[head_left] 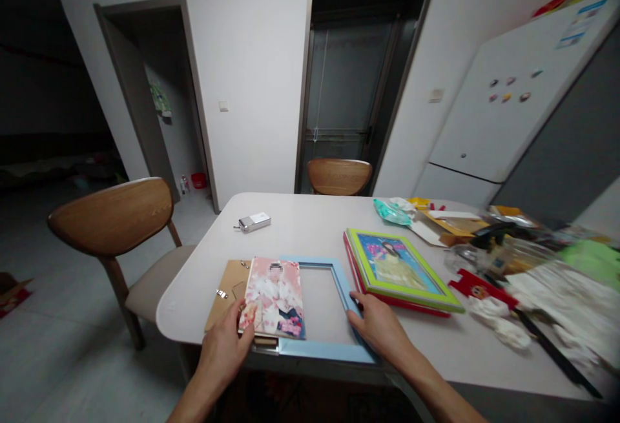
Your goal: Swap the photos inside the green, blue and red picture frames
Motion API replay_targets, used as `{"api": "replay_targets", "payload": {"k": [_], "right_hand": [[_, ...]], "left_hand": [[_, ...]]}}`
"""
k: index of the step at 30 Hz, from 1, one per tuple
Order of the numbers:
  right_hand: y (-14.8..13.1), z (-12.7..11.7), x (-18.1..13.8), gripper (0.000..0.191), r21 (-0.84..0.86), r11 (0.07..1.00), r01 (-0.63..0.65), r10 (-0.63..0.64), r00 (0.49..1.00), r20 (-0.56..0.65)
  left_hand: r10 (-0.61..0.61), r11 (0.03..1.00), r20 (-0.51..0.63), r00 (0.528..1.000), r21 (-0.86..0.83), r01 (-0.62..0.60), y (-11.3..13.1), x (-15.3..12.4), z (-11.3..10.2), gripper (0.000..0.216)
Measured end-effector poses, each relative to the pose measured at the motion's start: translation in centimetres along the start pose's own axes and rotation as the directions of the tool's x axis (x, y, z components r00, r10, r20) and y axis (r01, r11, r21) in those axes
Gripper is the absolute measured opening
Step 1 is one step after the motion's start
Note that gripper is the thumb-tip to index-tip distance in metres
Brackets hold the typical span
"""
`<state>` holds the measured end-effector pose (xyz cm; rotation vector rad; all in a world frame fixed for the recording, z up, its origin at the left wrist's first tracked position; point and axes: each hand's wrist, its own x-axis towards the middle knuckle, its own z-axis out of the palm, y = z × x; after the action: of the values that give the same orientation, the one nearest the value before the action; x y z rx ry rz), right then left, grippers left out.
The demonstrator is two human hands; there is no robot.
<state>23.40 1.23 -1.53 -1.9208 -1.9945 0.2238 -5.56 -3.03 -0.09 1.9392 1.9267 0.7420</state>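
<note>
Photo point(277, 310) overlaps the blue frame point(322, 349) and brown board point(227, 281) near the tabletop's point(310, 223) front edge. From here I see the left hand point(227, 339) pinching the photo's lower left edge, the right hand point(376, 321) clamped on the frame's right side, near 2 stacked frames point(400, 265).

A pale desk point(300, 223) with rounded corners is seen. On its left part, a small silver-and-white device point(254, 221) is placed. Along the near edge, a brown backing board point(225, 290) and a light-blue picture frame point(324, 349) are laid. At right, a red frame point(411, 306), topped by a green picture frame point(363, 260), a teal packet point(390, 212) and crumpled tissue point(501, 327) are found.
</note>
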Motion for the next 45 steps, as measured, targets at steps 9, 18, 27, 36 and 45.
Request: {"api": "replay_targets", "payload": {"k": [9,18,27,36,45], "right_hand": [[-2.1,-0.5,-0.3,0.036,0.042,0.994,0.103,-0.097,0.988,-0.121],[-8.7,3.1,2.1,0.05,0.755,0.618,-0.22,0.019,0.964,0.265],[-12.5,-1.7,1.3,0.046,0.981,0.153,-0.116,-0.104,0.986,0.132],[-8.6,0.4,0.6,0.044,0.964,0.109,-0.243,0.088,0.968,0.235],[-3.1,-1.3,1.8,0.041,0.813,0.537,-0.226,0.127,0.974,0.187]], "left_hand": [[0.126,0.964,-0.036,0.991,0.24,-0.114,0.0,-0.1,0.2,0.032],[0.314,0.943,-0.051,0.948,0.136,-0.305,2.2,-0.3,1.3,0.046],[0.419,0.835,-0.341,0.841,-0.219,-0.504,4.8,2.1,2.9,0.052],[-0.136,0.251,-0.041,0.99,-0.968,-0.006,9.0,1.3,3.4,0.037],[0.071,0.764,0.025,0.997,-0.645,-0.038,5.9,1.3,3.8,0.043]]}}
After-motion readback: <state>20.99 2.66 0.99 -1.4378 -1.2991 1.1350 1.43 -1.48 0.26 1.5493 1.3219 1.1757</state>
